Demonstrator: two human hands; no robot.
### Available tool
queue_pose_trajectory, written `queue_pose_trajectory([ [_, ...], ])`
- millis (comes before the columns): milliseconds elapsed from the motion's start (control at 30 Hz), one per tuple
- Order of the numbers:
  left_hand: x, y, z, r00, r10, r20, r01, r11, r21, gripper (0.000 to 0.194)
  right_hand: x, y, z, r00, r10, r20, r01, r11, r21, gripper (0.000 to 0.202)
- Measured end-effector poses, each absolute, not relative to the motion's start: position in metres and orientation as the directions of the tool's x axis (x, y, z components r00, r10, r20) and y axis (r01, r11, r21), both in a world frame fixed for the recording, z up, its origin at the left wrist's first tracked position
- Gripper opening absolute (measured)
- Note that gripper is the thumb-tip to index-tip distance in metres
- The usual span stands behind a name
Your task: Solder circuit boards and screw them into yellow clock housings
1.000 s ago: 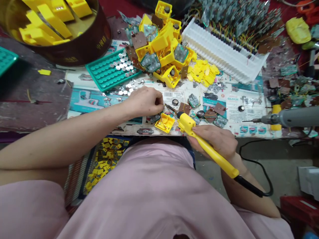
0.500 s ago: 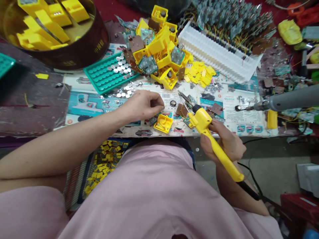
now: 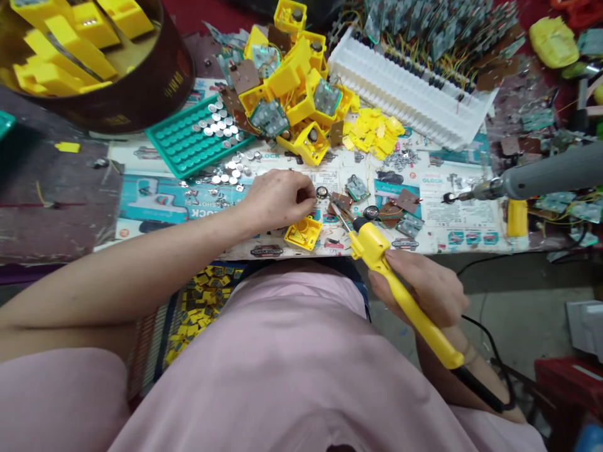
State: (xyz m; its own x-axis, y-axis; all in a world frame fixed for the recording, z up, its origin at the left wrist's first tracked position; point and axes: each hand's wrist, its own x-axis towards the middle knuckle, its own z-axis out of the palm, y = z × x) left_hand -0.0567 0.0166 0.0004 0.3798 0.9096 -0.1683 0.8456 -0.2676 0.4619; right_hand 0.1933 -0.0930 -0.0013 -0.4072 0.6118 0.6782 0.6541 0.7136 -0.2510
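My right hand [image 3: 424,285] is wrapped round the handle of a yellow soldering iron [image 3: 407,301], whose metal tip points up and left. Beside that tip lie a small round metal-rimmed part [image 3: 321,193] and a brown board [image 3: 340,204]. My left hand [image 3: 282,198] is closed in a pinch just left of the round part; whatever its fingertips hold is hidden. Below these fingertips sits an open yellow casing [image 3: 304,233] with thin wires inside. A black round part [image 3: 371,213] and a green circuit board [image 3: 357,188] lie close to the iron.
Behind my hands are a teal tray [image 3: 164,147] with button cells, a heap of yellow casings [image 3: 296,81], small yellow plates [image 3: 374,132] and a white foam rack [image 3: 405,94] of boards. A grey tool [image 3: 556,176] juts in from the right. A dark round tin [image 3: 164,81] stands left.
The soldering iron has moved left and down, uncovering the green circuit board and black round part. My left hand has shifted slightly right, towards the small round part. The whole view has shifted a little.
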Motion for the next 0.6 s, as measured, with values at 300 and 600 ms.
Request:
queue_pose_trajectory([
  [300,-0.056,0.015,-0.003,0.368,0.92,-0.131,0.836,-0.266,0.48,0.022,0.18,-0.085,0.007,-0.473,0.577,0.666,0.687,0.714,-0.131,0.017],
  [600,-0.056,0.012,-0.004,0.37,0.922,-0.118,0.815,-0.261,0.517,0.022,0.177,-0.086,0.01,-0.476,0.581,0.661,0.716,0.692,-0.092,0.016],
])
